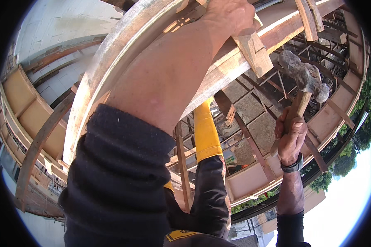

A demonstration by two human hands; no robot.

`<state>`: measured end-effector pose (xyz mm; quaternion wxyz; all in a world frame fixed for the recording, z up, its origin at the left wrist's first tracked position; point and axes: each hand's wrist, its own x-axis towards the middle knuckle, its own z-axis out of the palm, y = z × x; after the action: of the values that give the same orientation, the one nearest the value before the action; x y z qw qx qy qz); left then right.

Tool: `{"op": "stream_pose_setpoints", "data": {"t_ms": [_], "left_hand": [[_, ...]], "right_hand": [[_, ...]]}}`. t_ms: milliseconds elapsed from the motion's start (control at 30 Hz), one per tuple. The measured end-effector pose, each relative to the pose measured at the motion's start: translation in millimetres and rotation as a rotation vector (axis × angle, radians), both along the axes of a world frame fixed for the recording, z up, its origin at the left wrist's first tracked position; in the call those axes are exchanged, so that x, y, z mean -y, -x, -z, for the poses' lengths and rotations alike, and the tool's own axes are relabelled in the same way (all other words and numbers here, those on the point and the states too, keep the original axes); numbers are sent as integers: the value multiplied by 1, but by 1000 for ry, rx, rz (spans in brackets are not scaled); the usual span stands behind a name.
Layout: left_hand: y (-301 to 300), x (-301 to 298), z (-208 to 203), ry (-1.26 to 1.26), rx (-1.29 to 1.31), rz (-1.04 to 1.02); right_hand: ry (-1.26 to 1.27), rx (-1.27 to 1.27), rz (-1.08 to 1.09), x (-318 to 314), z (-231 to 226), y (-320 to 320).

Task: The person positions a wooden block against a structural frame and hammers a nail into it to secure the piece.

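Note:
My right hand (291, 138) is wrapped round the wooden handle of a ball-peen hammer (305, 76), its worn grey metal head raised and apart from the timber. My left arm crosses the middle of the picture. At its end my left hand (231, 17) is closed, knuckles up, at the top of the wooden formwork beam (224, 76). What its fingers grip is hidden behind the hand. Just below that hand, a short wooden cleat (253, 53) lies across the beam. Another pair of short wooden pieces (309, 18) crosses it farther right.
A long curved timber edge (111, 61) runs along my left arm. My leg in a yellow boot (206, 131) stands among crossed wooden props (251, 144). Formwork panels (251, 179) curve round the right side. Trees (352, 152) and sky show beyond; a pale wall (66, 29) stands upper left.

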<state>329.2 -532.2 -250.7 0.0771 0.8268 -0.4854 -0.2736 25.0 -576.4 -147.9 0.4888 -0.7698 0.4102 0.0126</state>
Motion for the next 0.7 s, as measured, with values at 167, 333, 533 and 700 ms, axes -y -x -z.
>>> {"op": "stream_pose_setpoints", "data": {"t_ms": [167,333,533,700], "left_hand": [[7,-3,27,119,-1,-118],[8,-6,29,234,102,-50],[9,1,28,133,77,-16],[4,-15,26,411,176,-51]], "right_hand": [[-49,-140,73,10,-26,-50],[137,-145,-139,25,-6,-107],[223,-21,-230,51,66,-129],[162,11,-165,37,63,-113]]}}
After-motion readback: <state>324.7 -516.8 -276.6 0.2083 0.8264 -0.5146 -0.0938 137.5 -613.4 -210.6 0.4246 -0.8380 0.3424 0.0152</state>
